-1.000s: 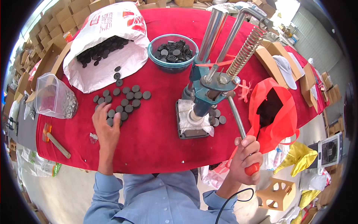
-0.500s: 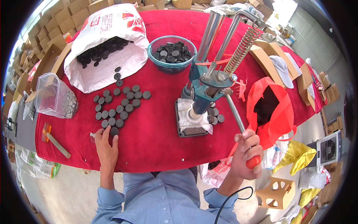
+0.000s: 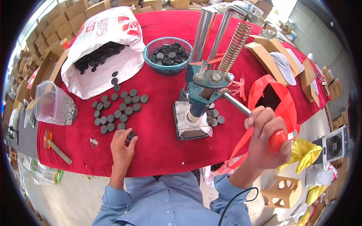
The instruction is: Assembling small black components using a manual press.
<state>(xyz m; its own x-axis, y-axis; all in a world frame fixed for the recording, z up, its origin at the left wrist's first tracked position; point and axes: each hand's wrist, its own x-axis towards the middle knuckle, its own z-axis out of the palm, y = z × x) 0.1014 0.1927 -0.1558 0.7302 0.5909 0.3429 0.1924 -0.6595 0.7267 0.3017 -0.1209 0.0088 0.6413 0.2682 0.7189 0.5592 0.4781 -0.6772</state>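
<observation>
Head: L grip (image 3: 122, 148) prob. holds blk disc (image 3: 131, 134).

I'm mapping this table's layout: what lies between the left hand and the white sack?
In the head view, a spread of loose black discs lies on the red cloth between the left hand and the white sack.

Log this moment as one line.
left hand: holding black disc | right hand: gripping red-knobbed lever | lever press: on red cloth | disc cluster: left of press
</observation>
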